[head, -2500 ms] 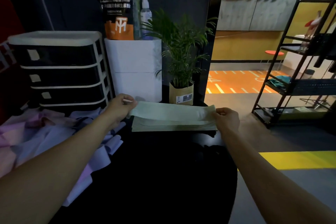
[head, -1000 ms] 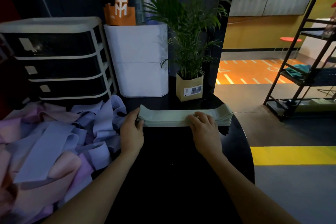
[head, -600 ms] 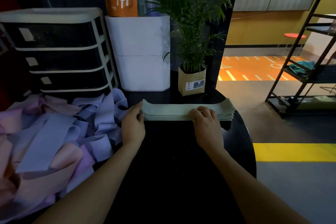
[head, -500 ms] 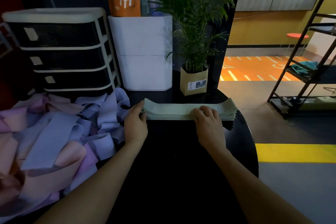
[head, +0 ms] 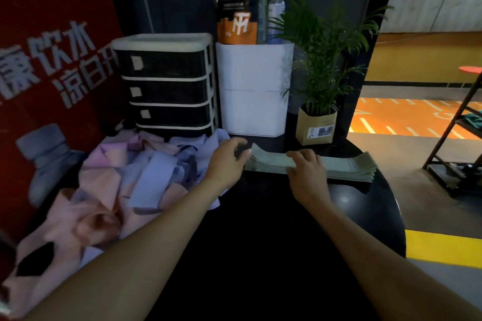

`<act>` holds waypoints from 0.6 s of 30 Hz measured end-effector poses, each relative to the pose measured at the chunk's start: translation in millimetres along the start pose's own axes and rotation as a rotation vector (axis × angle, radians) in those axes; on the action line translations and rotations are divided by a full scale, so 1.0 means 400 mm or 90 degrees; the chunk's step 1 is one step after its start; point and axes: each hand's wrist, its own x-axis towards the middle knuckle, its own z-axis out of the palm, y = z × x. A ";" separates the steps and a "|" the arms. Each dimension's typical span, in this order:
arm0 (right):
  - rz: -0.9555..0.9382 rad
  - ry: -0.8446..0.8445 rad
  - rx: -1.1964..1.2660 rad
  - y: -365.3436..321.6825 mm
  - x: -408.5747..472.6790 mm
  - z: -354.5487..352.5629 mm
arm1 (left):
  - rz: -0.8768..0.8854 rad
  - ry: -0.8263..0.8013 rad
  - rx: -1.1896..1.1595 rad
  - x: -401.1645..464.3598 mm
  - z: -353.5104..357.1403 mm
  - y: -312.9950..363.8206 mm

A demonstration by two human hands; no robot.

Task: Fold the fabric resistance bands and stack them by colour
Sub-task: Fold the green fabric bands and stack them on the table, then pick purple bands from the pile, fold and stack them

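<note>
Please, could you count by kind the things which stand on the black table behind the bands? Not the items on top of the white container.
Drawer unit: 1
White container: 1
Potted plant: 1
Total: 3

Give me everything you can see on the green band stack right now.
The green band stack is a neat pile of pale green, flat-folded fabric bands, layered edges showing at its right end. It lies lengthwise across the far side of the black round table, in front of the potted plant. The right hand rests on its middle, fingers flat. The left hand is at its left end, fingers curled; actual contact is unclear. The loose lilac and pink bands lie to its left.
</note>
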 end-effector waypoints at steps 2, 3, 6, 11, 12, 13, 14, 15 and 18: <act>-0.030 -0.006 0.032 -0.062 -0.009 0.014 | 0.027 0.004 0.035 -0.038 -0.052 -0.014; -0.047 -0.010 0.050 -0.094 -0.016 0.022 | 0.038 0.016 0.054 -0.058 -0.080 -0.026; -0.097 -0.036 0.105 -0.187 -0.032 0.045 | 0.048 0.041 0.110 -0.110 -0.168 -0.075; -0.161 -0.119 0.167 -0.343 -0.061 0.080 | 0.057 0.103 0.158 -0.200 -0.316 -0.158; -0.175 -0.140 0.176 -0.371 -0.067 0.090 | 0.049 0.115 0.178 -0.220 -0.342 -0.179; -0.183 -0.168 0.176 -0.400 -0.075 0.098 | 0.030 0.128 0.193 -0.243 -0.368 -0.199; -0.186 -0.192 0.178 -0.426 -0.084 0.108 | 0.013 0.148 0.211 -0.267 -0.394 -0.219; -0.187 -0.208 0.182 -0.452 -0.094 0.117 | -0.006 0.168 0.230 -0.293 -0.417 -0.240; -0.186 -0.248 0.148 -0.513 -0.120 0.139 | -0.125 0.138 0.261 -0.373 -0.473 -0.285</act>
